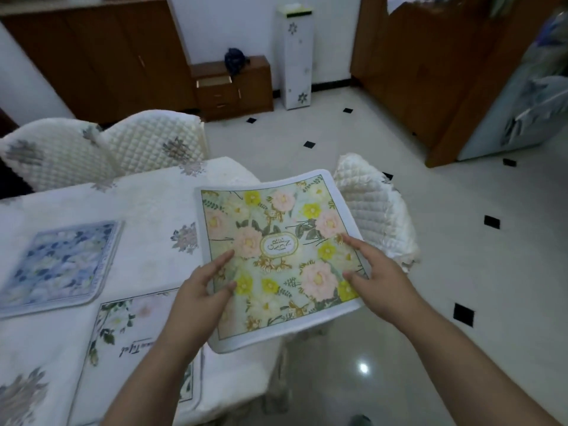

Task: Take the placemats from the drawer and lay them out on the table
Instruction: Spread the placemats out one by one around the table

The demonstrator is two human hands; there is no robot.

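Note:
I hold a green placemat [276, 250] with pink and yellow flowers over the right corner of the table [147, 204], which has a white quilted cloth. My left hand [203, 290] grips its near left edge, thumb on top. My right hand [375, 272] grips its right edge. The mat sags and partly overhangs the table edge. A blue floral placemat [58, 262] lies flat on the table at the left. A white floral placemat [123, 333] lies near the front edge, partly hidden by my left forearm. The small wooden cabinet [233, 87] by the far wall has its top drawer [215, 81] pulled out.
Two chairs with quilted white covers [101, 146] stand behind the table, and a third [375, 204] at its right end. A tall white floral cabinet [293, 56] stands by the wall. Wooden wardrobes line the left and right. The floor is glossy white tile.

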